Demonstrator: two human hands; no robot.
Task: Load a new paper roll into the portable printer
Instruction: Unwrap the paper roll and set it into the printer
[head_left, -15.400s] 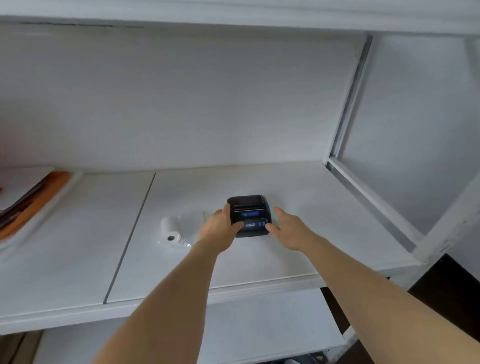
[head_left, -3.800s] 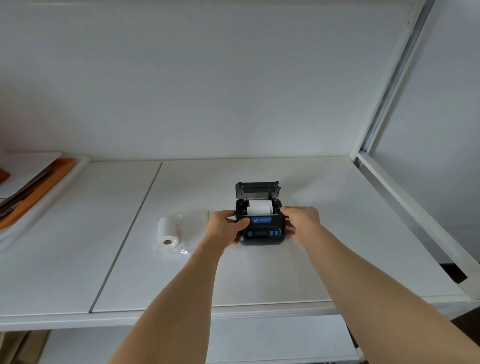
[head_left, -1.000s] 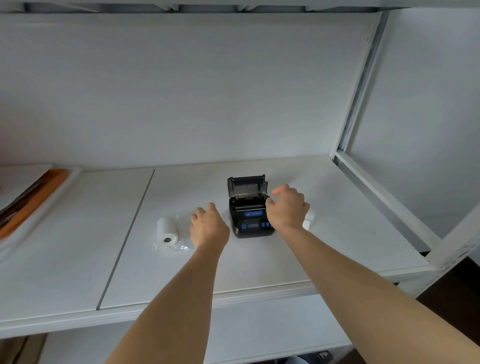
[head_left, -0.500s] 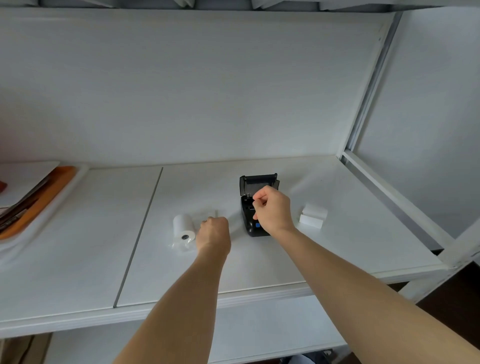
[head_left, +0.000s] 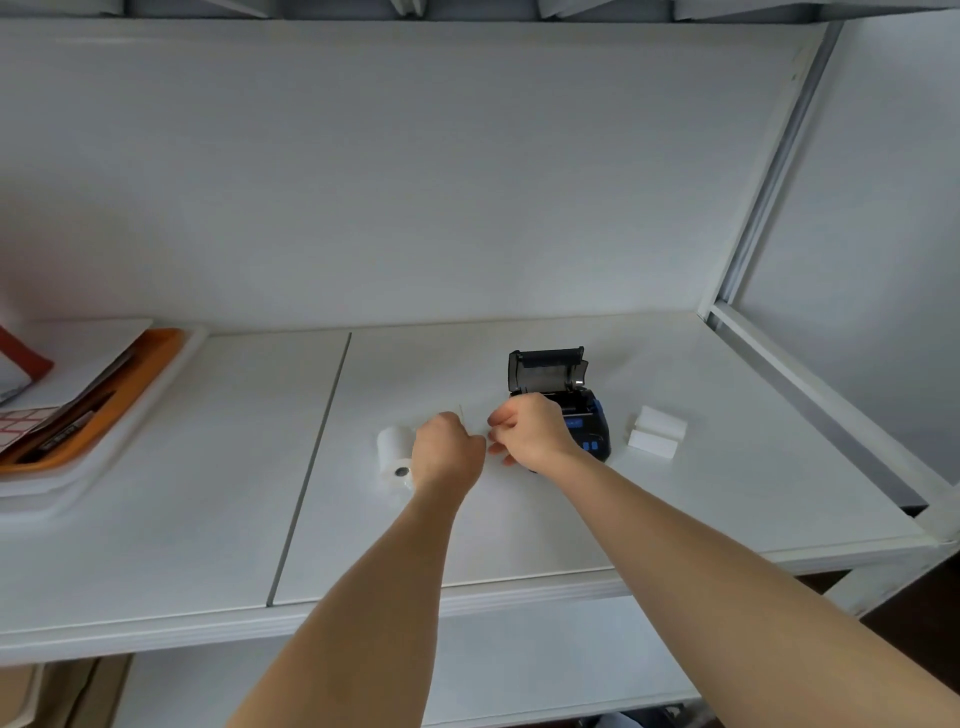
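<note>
We see the portable printer (head_left: 563, 415) on the white shelf (head_left: 519, 530), lid up. Our left hand (head_left: 447, 449) is curled closed beside the wrapped paper roll (head_left: 393, 457); what it grips we cannot tell. Our right hand (head_left: 530, 434), fingers loosely curled, holds nothing we can make out.

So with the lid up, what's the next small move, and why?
Probably pick up the new paper roll with the left hand. The printer lid stands open, and that roll lies still wrapped on the shelf beside that hand.
</note>
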